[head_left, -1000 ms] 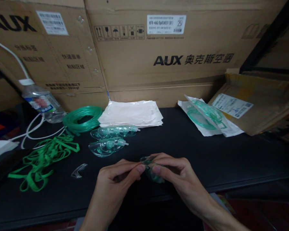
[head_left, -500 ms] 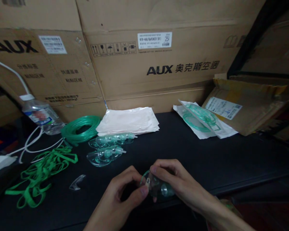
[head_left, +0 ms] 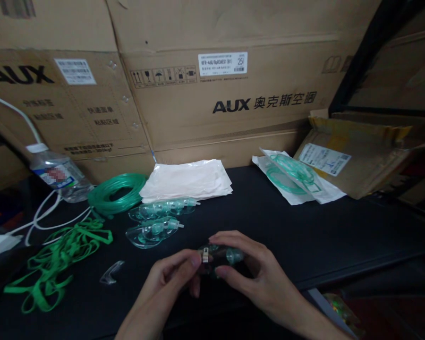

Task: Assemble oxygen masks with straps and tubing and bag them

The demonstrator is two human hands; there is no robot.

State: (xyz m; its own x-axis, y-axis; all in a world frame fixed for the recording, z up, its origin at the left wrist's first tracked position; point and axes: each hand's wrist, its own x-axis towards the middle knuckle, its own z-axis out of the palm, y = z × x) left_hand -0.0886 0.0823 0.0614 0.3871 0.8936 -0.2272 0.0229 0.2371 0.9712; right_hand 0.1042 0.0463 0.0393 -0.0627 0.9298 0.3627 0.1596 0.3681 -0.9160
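Close to the near edge of the black table, a clear greenish oxygen mask (head_left: 216, 259) is held between my two hands. My left hand (head_left: 175, 274) pinches its left end, thumb on top, beside a small metal nose clip (head_left: 206, 255). Over the right end, my right hand (head_left: 250, 259) curves with thumb and fingers on either side of the mask, by its round green connector (head_left: 234, 255). The fingers cover part of the mask. More clear oxygen masks (head_left: 152, 232) lie in two rows beyond my left hand.
Left of my hands lie a clear plastic piece (head_left: 111, 273), tangled green elastic straps (head_left: 62, 259) and coiled green tubing (head_left: 118, 193). White pouches (head_left: 187, 179) are stacked at the back. Packaged tubing (head_left: 293, 174) rests by an open carton (head_left: 354, 151). A bottle (head_left: 60, 174) stands far left.
The mask has been turned and moved slightly left and up, so its metal clip and connector show more plainly. My right hand's fingers have spread around it; my left hand has shifted left.
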